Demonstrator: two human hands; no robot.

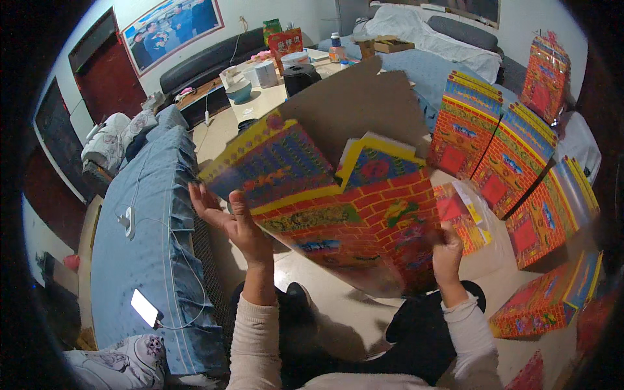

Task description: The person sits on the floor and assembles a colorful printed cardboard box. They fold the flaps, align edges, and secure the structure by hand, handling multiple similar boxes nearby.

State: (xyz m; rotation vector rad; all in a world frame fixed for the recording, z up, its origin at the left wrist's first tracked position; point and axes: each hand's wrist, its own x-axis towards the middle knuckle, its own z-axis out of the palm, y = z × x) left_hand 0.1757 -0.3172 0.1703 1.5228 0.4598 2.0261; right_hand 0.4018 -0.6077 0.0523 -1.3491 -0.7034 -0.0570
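Note:
In front of me tilts a large cardboard box [325, 221], printed like a red brick house with a blue and yellow roof. Its top flaps stand spread, and a plain brown inner face shows behind them. My right hand [447, 257] grips the box at its lower right edge, thumb in front. At the left edge, below the blue roof flap, my left hand [244, 224] has its fingers spread and its thumb raised. Whether its palm touches the card is hard to see.
Several similar printed boxes [465, 127] stand on the floor to the right; a flat printed piece [458, 218] lies nearer. A table [270, 97] with a bowl and tubs is beyond. On the left a blue-covered couch [143, 260] holds a lit phone [145, 308] on a cable.

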